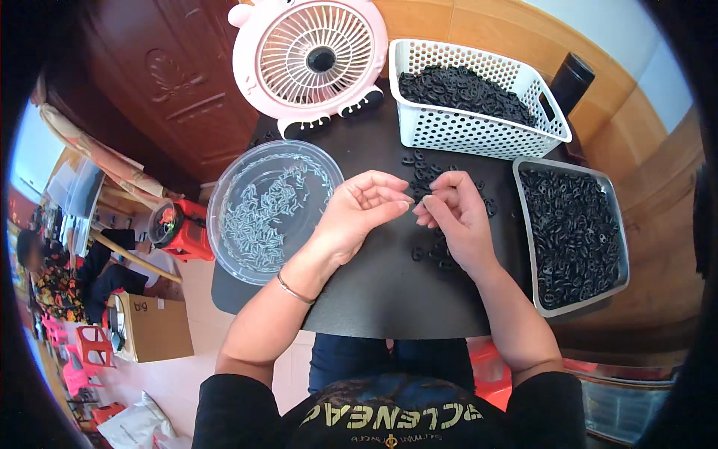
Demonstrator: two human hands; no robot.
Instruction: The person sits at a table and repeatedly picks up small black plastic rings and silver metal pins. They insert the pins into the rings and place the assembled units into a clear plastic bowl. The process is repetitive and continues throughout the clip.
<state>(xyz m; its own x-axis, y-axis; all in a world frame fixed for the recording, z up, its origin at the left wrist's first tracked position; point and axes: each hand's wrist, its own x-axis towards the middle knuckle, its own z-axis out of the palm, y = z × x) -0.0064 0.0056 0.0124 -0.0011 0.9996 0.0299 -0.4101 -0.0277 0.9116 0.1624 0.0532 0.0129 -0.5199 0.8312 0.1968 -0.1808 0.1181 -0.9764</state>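
Over the dark table [389, 303], my left hand [366, 208] has its thumb and index finger pinched together, with the other fingers curled. Facing it a short gap away, my right hand [460, 221] is also closed, thumb against fingers. Whatever small thing either pinch holds is too small to make out. Loose small black plastic pieces [422, 168] with holes lie behind, between and under the hands. A clear round tub [301, 228] stands left of my left hand, with many short silvery pins [250, 232] in it. Right of my right hand is a grey-rimmed tray [529, 239] full of similar black pieces.
A white perforated basket [467, 136] of black pieces stands at the back right, a black cylinder [572, 82] behind it. At the back left is a pink fan [321, 60]. On the floor at left are a cardboard box [161, 329] and a red bin [187, 232]; another person [63, 288] sits beyond.
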